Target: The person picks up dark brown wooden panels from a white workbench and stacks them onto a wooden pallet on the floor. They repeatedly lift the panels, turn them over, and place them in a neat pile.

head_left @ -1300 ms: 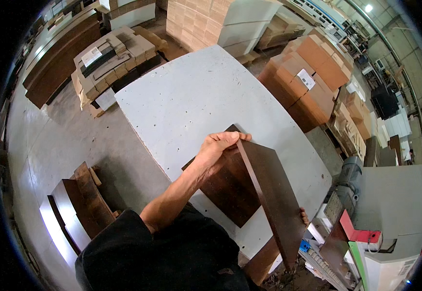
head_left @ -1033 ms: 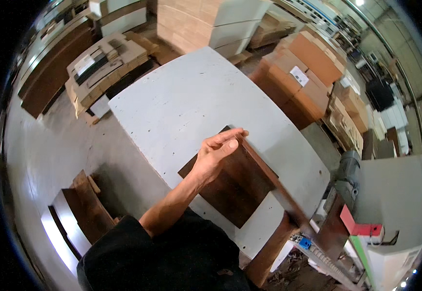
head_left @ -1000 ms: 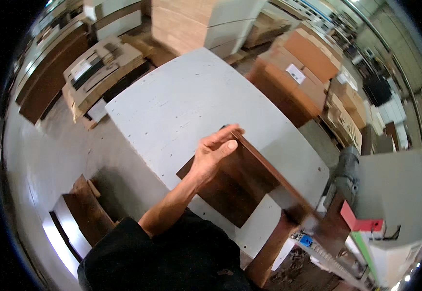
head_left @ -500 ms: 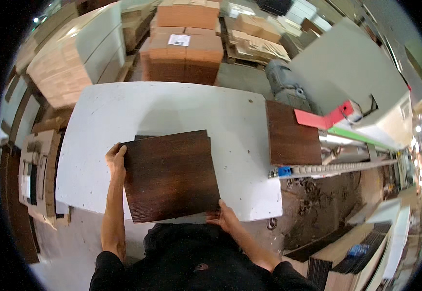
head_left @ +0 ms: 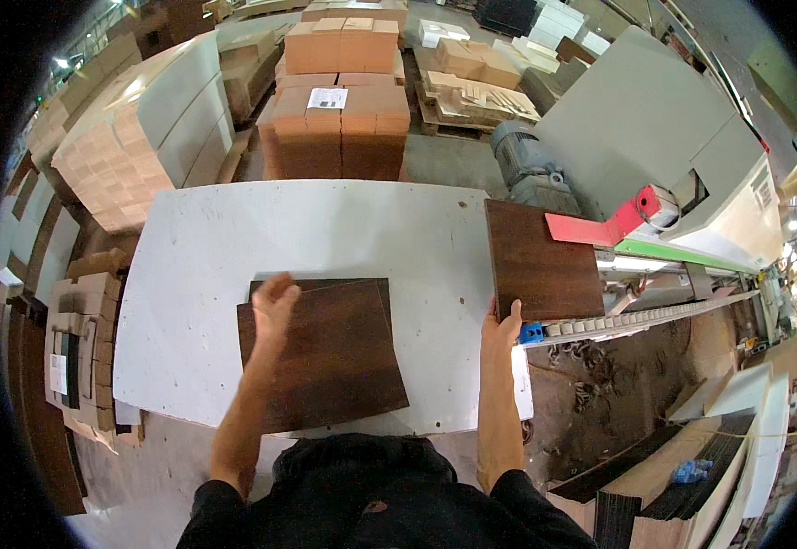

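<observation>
Two dark wood-grain panels [head_left: 339, 357] lie askew beneath our half-curled, empty left hand [head_left: 273, 316]; our right hand [head_left: 503, 324] grips a third panel [head_left: 545, 261] near one corner. Held only there, it could swivel and scrape the segmented conveyor chain [head_left: 636, 318] rightward.

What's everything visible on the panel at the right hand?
The panel is rectangular and dark brown with woodlike grain. It lies roughly level at the right edge of the white table, its underside hidden. A red bracket hides part of its far side. The right hand holds its near left corner, thumb on top.
</observation>
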Available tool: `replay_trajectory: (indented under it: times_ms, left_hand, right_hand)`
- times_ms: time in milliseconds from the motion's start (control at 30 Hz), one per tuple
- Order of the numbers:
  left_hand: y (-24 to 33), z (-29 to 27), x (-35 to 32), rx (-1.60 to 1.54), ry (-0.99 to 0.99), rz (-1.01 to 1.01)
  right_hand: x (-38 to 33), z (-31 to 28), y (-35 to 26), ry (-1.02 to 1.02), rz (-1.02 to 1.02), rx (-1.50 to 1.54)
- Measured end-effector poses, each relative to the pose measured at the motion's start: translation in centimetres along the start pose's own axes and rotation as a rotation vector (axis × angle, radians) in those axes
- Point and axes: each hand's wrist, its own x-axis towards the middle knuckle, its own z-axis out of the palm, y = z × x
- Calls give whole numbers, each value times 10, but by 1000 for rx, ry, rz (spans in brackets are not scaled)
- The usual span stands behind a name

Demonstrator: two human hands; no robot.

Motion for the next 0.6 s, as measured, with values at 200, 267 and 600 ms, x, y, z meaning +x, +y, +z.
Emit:
replay_trajectory:
  times_ms: [200,267,600]
  left_hand:
    - [7,87,-11,-239,-266,-264]
    - [16,117,-12,-565,-435,-480]
    - [85,110,-71,-680,-248,-49]
  right_hand:
    - [-79,-5,11,-191,62,-257]
    - [-137,2,12,-90,241,-208]
    - [-174,-28,33,-579,522,-258]
